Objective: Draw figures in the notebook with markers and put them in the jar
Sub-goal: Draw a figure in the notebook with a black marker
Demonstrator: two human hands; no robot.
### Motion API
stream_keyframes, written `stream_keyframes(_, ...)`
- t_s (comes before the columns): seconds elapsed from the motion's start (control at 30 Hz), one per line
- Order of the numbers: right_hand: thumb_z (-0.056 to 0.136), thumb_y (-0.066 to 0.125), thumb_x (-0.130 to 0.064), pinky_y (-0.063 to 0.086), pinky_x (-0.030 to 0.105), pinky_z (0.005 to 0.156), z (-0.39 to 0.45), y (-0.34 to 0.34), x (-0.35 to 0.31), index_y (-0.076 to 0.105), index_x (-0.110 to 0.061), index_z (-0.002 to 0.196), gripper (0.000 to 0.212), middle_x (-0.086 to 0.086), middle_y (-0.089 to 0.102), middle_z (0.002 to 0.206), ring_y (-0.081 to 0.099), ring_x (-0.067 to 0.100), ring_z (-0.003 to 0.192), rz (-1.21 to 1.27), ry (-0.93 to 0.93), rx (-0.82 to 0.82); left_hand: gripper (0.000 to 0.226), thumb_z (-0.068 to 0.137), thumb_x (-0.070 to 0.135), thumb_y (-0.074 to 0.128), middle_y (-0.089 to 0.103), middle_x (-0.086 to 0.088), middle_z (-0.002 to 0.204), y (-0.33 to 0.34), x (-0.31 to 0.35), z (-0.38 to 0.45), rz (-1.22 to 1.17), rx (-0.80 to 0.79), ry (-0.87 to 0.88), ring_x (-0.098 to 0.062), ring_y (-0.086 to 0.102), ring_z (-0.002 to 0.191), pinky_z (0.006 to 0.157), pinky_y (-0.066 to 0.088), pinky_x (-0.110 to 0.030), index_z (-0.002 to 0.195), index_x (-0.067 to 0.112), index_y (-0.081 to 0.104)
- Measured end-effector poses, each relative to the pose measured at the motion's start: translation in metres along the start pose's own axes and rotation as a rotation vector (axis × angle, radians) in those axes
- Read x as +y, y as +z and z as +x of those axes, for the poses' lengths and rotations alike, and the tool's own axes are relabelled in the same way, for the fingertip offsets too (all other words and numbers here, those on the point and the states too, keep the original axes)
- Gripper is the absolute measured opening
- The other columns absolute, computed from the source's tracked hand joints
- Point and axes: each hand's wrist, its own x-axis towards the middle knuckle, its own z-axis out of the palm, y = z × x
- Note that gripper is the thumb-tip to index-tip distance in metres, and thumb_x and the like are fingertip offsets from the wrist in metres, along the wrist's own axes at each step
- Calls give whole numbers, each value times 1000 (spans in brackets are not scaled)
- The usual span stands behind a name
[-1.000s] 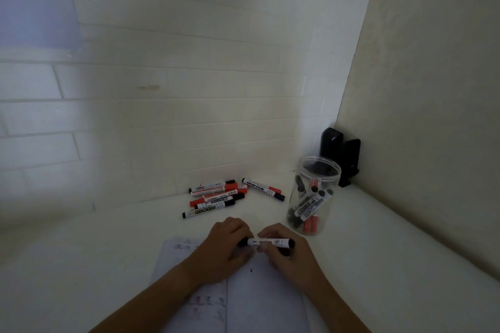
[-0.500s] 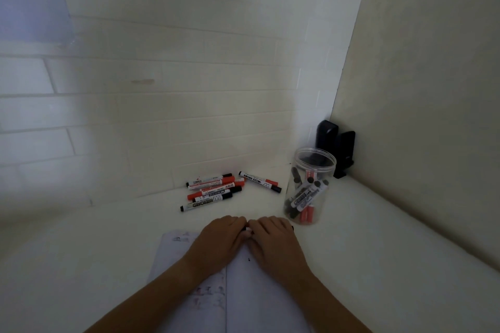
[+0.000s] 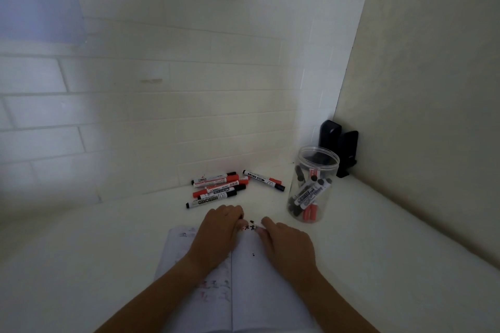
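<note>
An open notebook (image 3: 270, 295) lies on the white table, with small red and black figures (image 3: 249, 227) at the top of its page. My left hand (image 3: 219, 232) and my right hand (image 3: 288, 246) rest on the notebook's top edge, a small gap between them, fingers curled. The marker they held a moment ago is almost fully hidden; a pale bit shows at my right fingertips and a dark bit at my left ones. A clear jar (image 3: 319, 155) with several markers inside stands to the right of my hands.
Several red and black loose markers (image 3: 216, 189) lie in a heap beyond the notebook, one more marker (image 3: 263, 180) beside them toward the jar. A black holder (image 3: 339, 143) stands in the corner behind the jar. Walls close off the back and right.
A second ago both hands held a black-capped marker level over the page. They closed together over it, and now they have drawn slightly apart, hiding it.
</note>
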Motion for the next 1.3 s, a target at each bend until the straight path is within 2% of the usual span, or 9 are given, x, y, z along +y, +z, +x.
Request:
stream_keyframes(0.1,103,38,-49,24,20,38,-1,-4,3,60,-30,91,31,-7,52,56,45,6,43,41,132,-2,36,104,44,25,42,12,76,2,0,0,1,-6,-50,-11,38,70,67,31,-31,85,24,48)
stream_keyframes(0.2,103,41,-37,39,21,49,1,-1,3,56,-29,117,22,-7,59,77,51,8,58,143,193,-21,21,99,35,31,44,11,87,7,-3,-1,-8,-70,-72,-10,39,80,73,33,-29,93,25,49)
stream_keyframes(0.33,97,58,-7,45,11,60,2,-8,5,46,-23,151,58,-9,57,107,58,7,69,326,262,-5,34,97,38,29,50,15,110,12,-13,-4,-54,-160,-97,-3,42,102,86,32,-26,112,29,57)
stream_keyframes(0.4,99,55,-3,48,8,67,4,-15,10,53,-27,144,52,-12,57,117,60,8,80,431,258,29,44,94,46,27,49,16,122,12,-13,-3,-41,-213,-100,-1,40,115,96,30,-28,123,30,57)
stream_keyframes(0.47,100,52,1,57,20,72,5,-15,14,62,-27,128,40,-9,61,118,67,8,82,580,270,73,57,93,59,26,46,14,134,10,-11,-2,-26,-271,-101,-3,36,128,107,26,-30,134,31,53)
stream_keyframes(0.67,100,34,14,62,34,77,9,-21,24,70,-12,121,49,14,72,113,76,30,91,1286,639,-24,75,88,79,22,19,12,163,6,-11,-1,15,-435,-144,-8,7,152,120,4,-33,153,43,24)
stream_keyframes(0.77,99,47,13,61,33,72,10,-24,25,67,-14,119,39,11,75,101,76,29,87,1258,601,-69,82,81,86,18,21,12,163,4,-10,-1,12,-443,-152,-7,11,151,118,4,-29,150,45,32)
stream_keyframes(0.93,97,69,-29,46,29,57,9,-18,23,65,-20,98,10,-3,60,65,57,14,59,1046,611,-91,81,80,88,29,19,12,164,5,-13,0,31,-467,-128,-7,12,151,120,5,-32,149,45,31)
stream_keyframes(1.3,96,71,-21,45,29,42,14,-27,29,69,-14,92,8,7,69,68,62,24,47,1055,732,-190,89,75,90,27,18,9,164,3,-11,0,21,-473,-122,-8,10,151,118,2,-29,150,43,30)
